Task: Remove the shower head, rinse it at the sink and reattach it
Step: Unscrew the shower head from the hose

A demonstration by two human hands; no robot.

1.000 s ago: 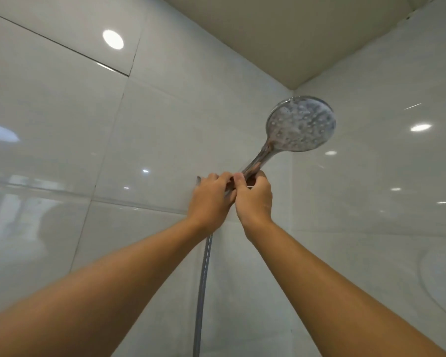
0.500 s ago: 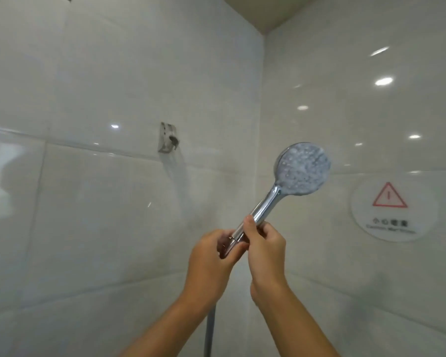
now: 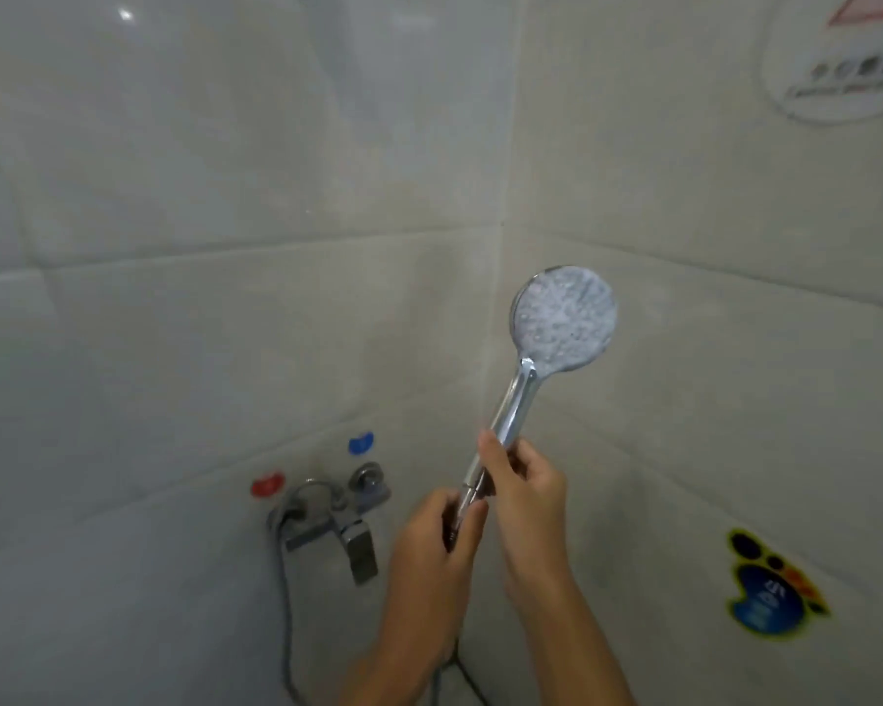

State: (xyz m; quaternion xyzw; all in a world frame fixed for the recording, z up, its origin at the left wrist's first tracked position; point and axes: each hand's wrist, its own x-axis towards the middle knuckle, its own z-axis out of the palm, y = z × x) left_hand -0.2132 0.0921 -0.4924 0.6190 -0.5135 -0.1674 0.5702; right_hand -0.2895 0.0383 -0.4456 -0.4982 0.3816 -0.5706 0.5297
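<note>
Pale glossy tiles meet in a shower corner, with a chrome mixer tap [image 3: 327, 527] low at seven o'clock under red and blue markers. A moment ago the shower head [image 3: 563, 319] sat up by the wall bracket; now it has come down off it and is held out in front, face toward the camera, at about one o'clock from the hands. The right hand [image 3: 526, 494] has its fingers wrapped round the chrome handle, while the left hand [image 3: 437, 540] grips the joint where the hose [image 3: 286, 624] begins. Likely next: unscrewing that joint so the head can go to the sink.
</note>
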